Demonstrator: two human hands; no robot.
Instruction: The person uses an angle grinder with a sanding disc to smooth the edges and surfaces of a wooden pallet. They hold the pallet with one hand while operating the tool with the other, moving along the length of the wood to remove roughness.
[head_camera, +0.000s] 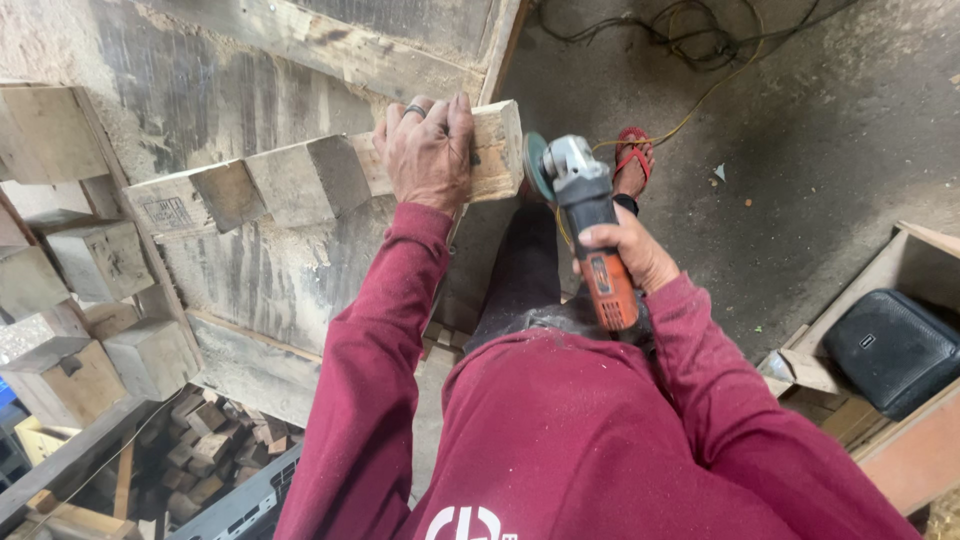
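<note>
Block: long pale rough-sawn wooden block (300, 180) lies across the grey worn plank bench (260, 270), its end overhanging the edge.
Left hand (428, 150): flat on top near that end, fingers (440, 115) spread and pressing down, not wrapped round.
Right hand (635, 250): clenched around the orange-bodied angle grinder (590, 230); its disc sits just beside the block's end face.
Handling: looks stiff, fairly heavy, splintery; best pinned from above, away from the disc.
Nearby: yellow cable (700, 100) on the concrete floor.
</note>
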